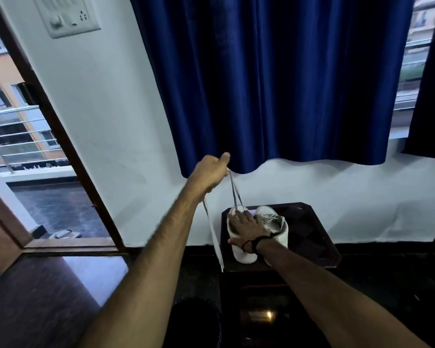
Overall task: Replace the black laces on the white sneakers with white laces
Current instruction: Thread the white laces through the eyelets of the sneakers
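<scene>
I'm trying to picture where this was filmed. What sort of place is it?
Most likely a room in a home or flat. Dark blue curtains hang over a window, a brown-framed open door leads to a railed balcony facing other buildings, and white sneakers sit on a small dark wooden table.

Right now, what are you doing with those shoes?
A person is lacing white sneakers on a small dark table. The left hand grips a white lace and pulls both strands up from the near sneaker, with a loose end hanging past the table edge. The right hand lies flat on that sneaker. The other sneaker sits beside it, laced white.
</scene>
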{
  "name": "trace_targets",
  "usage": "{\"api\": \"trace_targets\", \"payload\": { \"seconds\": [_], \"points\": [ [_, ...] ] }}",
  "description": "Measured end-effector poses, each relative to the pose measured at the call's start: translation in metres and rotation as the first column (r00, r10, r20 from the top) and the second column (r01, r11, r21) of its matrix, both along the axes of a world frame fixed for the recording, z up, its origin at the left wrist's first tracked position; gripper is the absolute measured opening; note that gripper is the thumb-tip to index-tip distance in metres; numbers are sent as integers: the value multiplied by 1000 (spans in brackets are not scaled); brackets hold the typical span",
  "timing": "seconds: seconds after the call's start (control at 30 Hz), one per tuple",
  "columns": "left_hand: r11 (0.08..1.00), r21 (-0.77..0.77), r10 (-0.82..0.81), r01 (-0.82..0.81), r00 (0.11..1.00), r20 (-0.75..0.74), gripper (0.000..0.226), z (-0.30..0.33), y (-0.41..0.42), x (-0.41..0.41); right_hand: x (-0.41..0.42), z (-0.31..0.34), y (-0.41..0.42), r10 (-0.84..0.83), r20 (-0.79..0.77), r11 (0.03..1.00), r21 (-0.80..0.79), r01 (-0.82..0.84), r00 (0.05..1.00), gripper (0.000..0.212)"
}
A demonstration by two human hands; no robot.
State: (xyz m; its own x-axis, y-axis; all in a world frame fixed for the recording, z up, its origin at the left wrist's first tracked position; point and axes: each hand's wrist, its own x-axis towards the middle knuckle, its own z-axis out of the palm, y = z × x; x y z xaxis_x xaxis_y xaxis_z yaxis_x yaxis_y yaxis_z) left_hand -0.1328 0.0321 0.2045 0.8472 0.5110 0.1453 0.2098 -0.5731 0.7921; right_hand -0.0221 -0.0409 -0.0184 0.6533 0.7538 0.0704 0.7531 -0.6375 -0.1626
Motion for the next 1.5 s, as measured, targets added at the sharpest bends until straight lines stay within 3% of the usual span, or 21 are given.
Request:
{"api": "trace_targets", "payload": {
  "seconds": [0.07, 0.1, 0.13, 0.2, 0.27, 0.47, 0.57, 0.63, 0.67, 0.73, 0.8, 0.83, 0.9, 0.97, 1.07, 1.13, 1.23, 1.3, 1.33, 1.4, 1.5],
  "points": [
    [998, -57, 27, -28, 1000, -13, 37, -14, 2, -7, -1, 6, -1, -35, -93, 958, 279, 60, 995, 48],
    [997, -75, 17, -20, 999, -42, 33, -21, 2, -12, -3, 14, -3, -26, -275, 876, 457, 155, 961, 33],
    [995, -99, -11, 3, 996, -86, 30, -28, 2, -16, -7, 26, -6, 39, -523, 715, 610, 342, 851, 21],
    [987, -143, -104, 77, 976, -193, 28, -40, -1, -23, -15, 48, -11, 292, -809, 387, 588, 710, 510, 20],
    [976, -150, -196, 156, 931, -309, 28, -51, -4, -29, -14, 60, -17, 419, -845, 294, 473, 831, 333, 40],
    [926, -269, -378, 266, 687, -621, 27, -86, -10, -38, -8, 74, -42, 535, -811, 276, 433, 858, 237, 27],
    [928, -221, -351, 298, 507, -788, 24, -110, -12, -46, -9, 93, -61, 523, -824, 399, 461, 792, 216, 25],
    [925, -72, -251, 373, 457, -853, 22, -122, -14, -46, -7, 106, -69, 464, -851, 495, 479, 725, 246, 23],
    [915, 67, -159, 398, 510, -845, 27, -128, -14, -43, -7, 113, -71, 455, -852, 518, 490, 701, 259, 22],
    [937, 249, -53, 245, 805, -591, 34, -135, -16, -35, -10, 127, -71, 490, -835, 520, 509, 685, 249, 19],
    [983, -128, -150, 131, 976, -157, 34, -137, -26, -25, -17, 137, -68, 543, -812, 517, 523, 677, 213, 18],
    [918, -347, -208, 194, 978, -4, 35, -132, -36, -21, -21, 141, -65, 560, -803, 516, 531, 672, 204, 18],
    [759, -594, -249, 267, 962, 113, 41, -131, -51, -14, -23, 144, -61, 560, -796, 518, 552, 654, 228, 18],
    [636, -711, -281, 301, 948, 150, 35, -132, -58, -15, -18, 147, -63, 525, -798, 501, 571, 650, 297, 20],
    [589, -742, -289, 320, 941, 176, 21, -132, -43, -26, -2, 144, -76, 428, -812, 483, 577, 659, 397, 21],
    [640, -728, -227, 245, 966, 126, 25, -134, -27, -29, 4, 139, -85, 403, -822, 477, 564, 674, 403, 21],
    [910, -382, 156, -160, 987, -40, 33, -136, -14, -30, -2, 135, -89, 445, -818, 521, 568, 638, 365, 21],
    [886, -291, 393, -360, 917, 62, 36, -138, -16, -28, -11, 136, -85, 500, -795, 548, 597, 586, 343, 21],
    [901, -310, 353, -303, 928, 119, 39, -137, -19, -26, -15, 137, -80, 535, -779, 545, 613, 572, 326, 21],
    [892, -450, 28, 46, 987, 157, 46, -134, -31, -17, -21, 139, -70, 602, -741, 506, 642, 576, 297, 20],
    [713, -608, -334, 349, 932, 143, 42, -133, -49, -9, -20, 140, -60, 604, -716, 449, 669, 592, 352, 19]
  ]
}}
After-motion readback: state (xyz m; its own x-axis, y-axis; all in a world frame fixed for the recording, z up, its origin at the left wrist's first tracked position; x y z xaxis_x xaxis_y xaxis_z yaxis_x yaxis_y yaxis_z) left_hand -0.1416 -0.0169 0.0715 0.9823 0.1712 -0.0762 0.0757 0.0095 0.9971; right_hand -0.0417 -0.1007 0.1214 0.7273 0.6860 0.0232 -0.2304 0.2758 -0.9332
